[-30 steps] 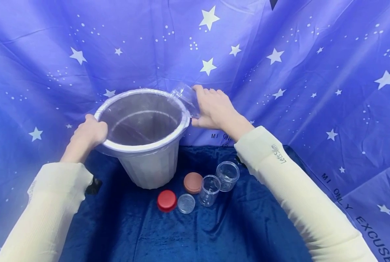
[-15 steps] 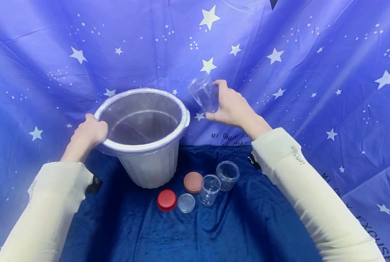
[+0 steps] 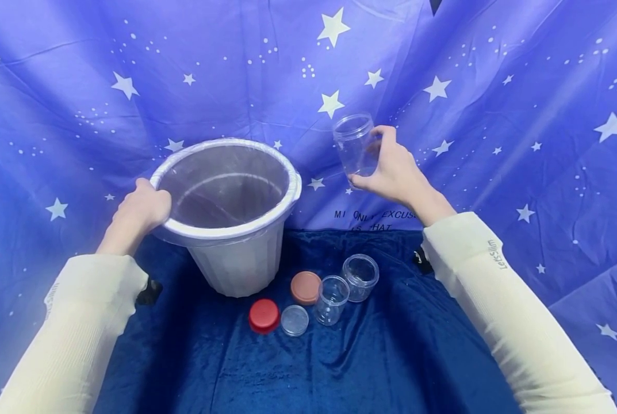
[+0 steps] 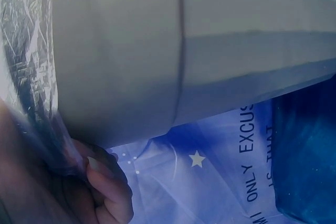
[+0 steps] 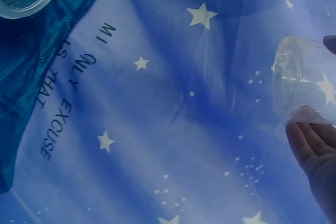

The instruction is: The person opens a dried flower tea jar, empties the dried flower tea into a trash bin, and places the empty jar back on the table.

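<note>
My left hand point(image 3: 144, 206) grips the near-left rim of a white ribbed trash bin point(image 3: 236, 264), its fingers curled under the lip. A clear plastic liner point(image 4: 31, 51) folds over that rim, as the left wrist view shows. Up in the air to the right of the bin, my right hand point(image 3: 393, 169) holds a clear, lidless plastic jar point(image 3: 357, 146) between thumb and fingers, its mouth upward and slightly tilted. The same jar point(image 5: 299, 80) lies sideways across the right wrist view, fingertips on its wall.
On the dark blue cloth point(image 3: 308, 374) stand two more clear jars, a narrow one point(image 3: 331, 302) and a wide one point(image 3: 360, 278). Beside them lie an orange lid point(image 3: 305, 288), a red lid point(image 3: 264, 315) and a clear lid point(image 3: 295, 321). A starry purple curtain point(image 3: 474, 161) hangs behind.
My right hand has carried the jar from over the bin's right rim away to the right, turning it from tipped toward the bin to nearly upright. The left hand stays on the rim.
</note>
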### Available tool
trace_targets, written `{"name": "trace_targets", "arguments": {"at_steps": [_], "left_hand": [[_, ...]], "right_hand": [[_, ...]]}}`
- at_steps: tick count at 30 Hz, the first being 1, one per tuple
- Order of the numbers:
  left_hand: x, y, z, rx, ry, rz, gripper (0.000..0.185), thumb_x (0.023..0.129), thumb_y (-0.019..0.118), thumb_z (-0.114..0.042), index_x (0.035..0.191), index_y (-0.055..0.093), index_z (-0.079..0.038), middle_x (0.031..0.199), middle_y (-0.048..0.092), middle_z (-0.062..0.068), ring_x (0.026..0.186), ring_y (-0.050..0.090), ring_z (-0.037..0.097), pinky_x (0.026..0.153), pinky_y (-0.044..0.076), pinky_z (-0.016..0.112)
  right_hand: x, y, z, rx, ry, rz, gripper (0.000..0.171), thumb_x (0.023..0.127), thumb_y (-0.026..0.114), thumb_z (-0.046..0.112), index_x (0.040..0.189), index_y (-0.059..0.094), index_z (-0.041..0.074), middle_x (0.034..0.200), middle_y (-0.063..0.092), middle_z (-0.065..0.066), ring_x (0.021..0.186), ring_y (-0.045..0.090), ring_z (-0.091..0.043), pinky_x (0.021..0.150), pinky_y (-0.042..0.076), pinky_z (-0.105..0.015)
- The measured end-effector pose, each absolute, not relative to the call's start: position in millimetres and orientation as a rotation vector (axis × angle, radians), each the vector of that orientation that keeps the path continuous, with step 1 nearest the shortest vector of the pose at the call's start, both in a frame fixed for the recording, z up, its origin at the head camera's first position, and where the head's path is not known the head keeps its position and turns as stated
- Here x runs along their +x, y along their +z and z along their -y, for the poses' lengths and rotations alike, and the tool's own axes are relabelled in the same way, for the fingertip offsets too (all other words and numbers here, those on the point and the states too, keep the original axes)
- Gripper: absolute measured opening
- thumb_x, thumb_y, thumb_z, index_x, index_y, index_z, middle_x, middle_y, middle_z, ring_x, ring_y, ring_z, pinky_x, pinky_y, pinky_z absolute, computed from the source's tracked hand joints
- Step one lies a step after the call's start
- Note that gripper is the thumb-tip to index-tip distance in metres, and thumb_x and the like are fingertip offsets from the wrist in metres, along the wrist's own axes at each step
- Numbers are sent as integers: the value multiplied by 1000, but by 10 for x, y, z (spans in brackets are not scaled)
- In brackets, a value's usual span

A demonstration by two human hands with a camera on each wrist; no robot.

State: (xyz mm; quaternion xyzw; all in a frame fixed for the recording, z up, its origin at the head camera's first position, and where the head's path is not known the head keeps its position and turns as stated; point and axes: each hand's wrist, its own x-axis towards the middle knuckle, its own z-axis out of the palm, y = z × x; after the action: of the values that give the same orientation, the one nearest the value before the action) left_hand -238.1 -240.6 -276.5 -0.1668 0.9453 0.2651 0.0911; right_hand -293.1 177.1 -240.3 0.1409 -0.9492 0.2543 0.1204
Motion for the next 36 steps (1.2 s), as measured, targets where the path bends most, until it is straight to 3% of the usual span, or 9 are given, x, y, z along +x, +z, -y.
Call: {"name": "trace_targets", "arguments": {"at_steps": [9, 15, 23, 30, 36], "left_hand": [[-2373, -2759, 2414, -483, 792, -2810, 72, 96, 18, -31, 149, -1, 14, 138, 32, 44, 125, 36, 59, 99, 34, 67], [-2386, -2774, 2422, -480, 792, -2815, 72, 95, 19, -31, 148, 1, 15, 139, 32, 45, 125, 36, 60, 99, 34, 68], [-2387, -2768, 2418, -483, 794, -2811, 73, 95, 19, -30, 149, -3, 14, 141, 30, 45, 126, 35, 60, 102, 33, 68], [-2376, -2763, 2415, -477, 802, -2813, 72, 95, 19, -31, 148, 0, 14, 139, 32, 45, 124, 37, 59, 100, 34, 67], [-2362, -2758, 2410, -471, 806, -2812, 72, 95, 18, -31, 148, 0, 15, 138, 33, 44, 123, 38, 58, 99, 35, 67]], "right_hand": [[-2926, -2517, -2025, 353, 935, 2745, 100, 74, 84, 28, 147, 17, 8, 135, 57, -19, 126, 53, -36, 106, 40, -54], [-2907, -2607, -2160, 319, 1018, 2734, 102, 75, 84, 22, 149, 16, 7, 132, 56, -21, 121, 55, -36, 105, 42, -53], [-2873, -2764, -2300, 292, 1025, 2758, 103, 74, 86, 26, 150, 18, 9, 132, 55, -23, 120, 55, -39, 101, 44, -56], [-2868, -2918, -2423, 280, 997, 2789, 97, 76, 84, 23, 148, 22, 5, 126, 54, -23, 116, 54, -39, 100, 42, -57], [-2834, -3039, -2503, 304, 930, 2817, 86, 77, 83, 30, 136, 31, -4, 117, 57, -22, 113, 56, -38, 96, 43, -56]]}}
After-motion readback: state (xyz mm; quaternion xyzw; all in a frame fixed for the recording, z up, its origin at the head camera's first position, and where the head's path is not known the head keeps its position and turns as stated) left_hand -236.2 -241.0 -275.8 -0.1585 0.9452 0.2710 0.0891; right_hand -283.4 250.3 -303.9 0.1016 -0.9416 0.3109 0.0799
